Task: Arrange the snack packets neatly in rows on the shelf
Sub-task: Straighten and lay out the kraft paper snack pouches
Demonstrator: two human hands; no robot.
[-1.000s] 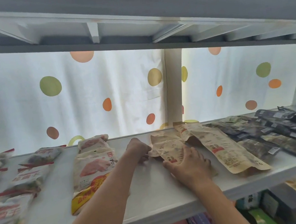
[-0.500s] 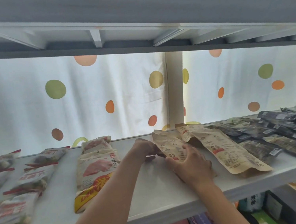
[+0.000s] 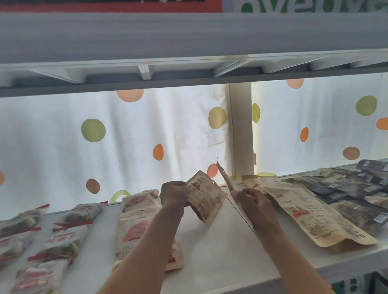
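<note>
Nearest on the shelf point(image 3: 222, 276) is a bare white strip at mid-front, and that gap between the pink row and the kraft row looks like the place the two lifted packets belong. Just beyond it the right hand point(image 3: 257, 204) grips a kraft packet point(image 3: 231, 186) by its right-hand edge, fingers curled round it; the packet stands on edge, seen almost edge-on, its long axis running near to far with the far end tipped up and its face turned left. A little farther and to the left, the left hand point(image 3: 173, 195) pinches a second packet point(image 3: 205, 199) at its top left corner, fingers clenched on it; this one hangs tilted, printed face toward the camera, long axis sloping down to the right, its lower end near or touching the shelf, which of the two I cannot tell. To do this step well, I judge each should be laid flat with its long axis near to far, parallel to the big kraft packet point(image 3: 315, 209) lying just right of the right hand, fronts aligned and slightly overlapped like the neighbours. Holding by edges lets the pouches flop, so lowering one at a time seems wise. To the left lie the pink packets point(image 3: 136, 226) and red-trimmed packets point(image 3: 59, 245) in near-to-far rows; to the far right the dark packets point(image 3: 381, 196) fan out in overlapping rows.
</note>
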